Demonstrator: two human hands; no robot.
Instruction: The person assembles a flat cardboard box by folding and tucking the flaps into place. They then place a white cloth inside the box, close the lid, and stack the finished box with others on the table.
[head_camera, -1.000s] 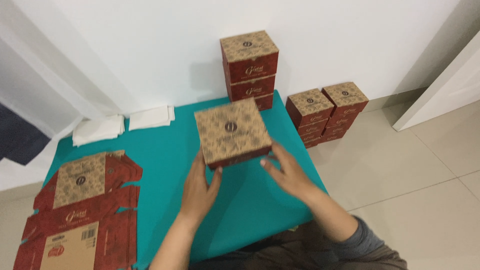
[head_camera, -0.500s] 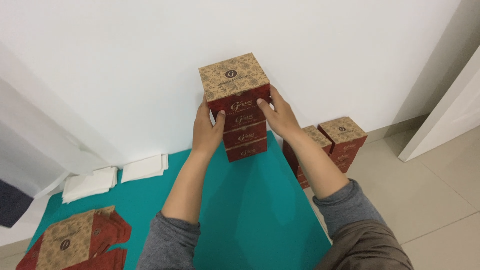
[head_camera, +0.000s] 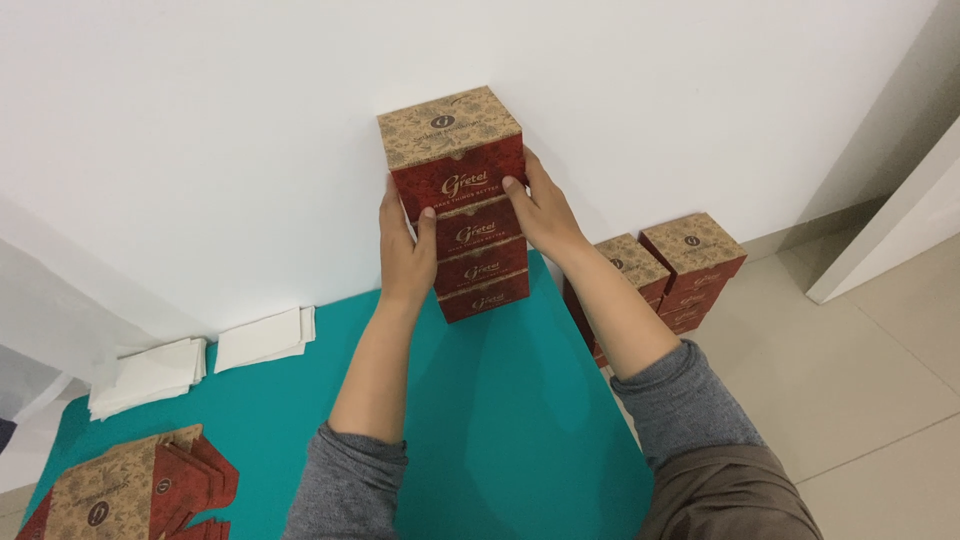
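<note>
A stack of several red boxes with tan patterned lids stands on the teal table against the white wall. The top box rests on the stack. My left hand presses the stack's left side, thumb on the front of the upper boxes. My right hand holds the right side, thumb on the top box's front. Both arms wear grey sleeves.
Two more stacks of the same boxes stand on the floor to the right of the table. Two piles of white paper lie at the table's back left. Flat unfolded boxes sit at the front left. A white door is on the right.
Both hands lifted the box from the table's middle onto the stack by the wall. The hands now sit lower on the stack's sides and the view has come closer.
</note>
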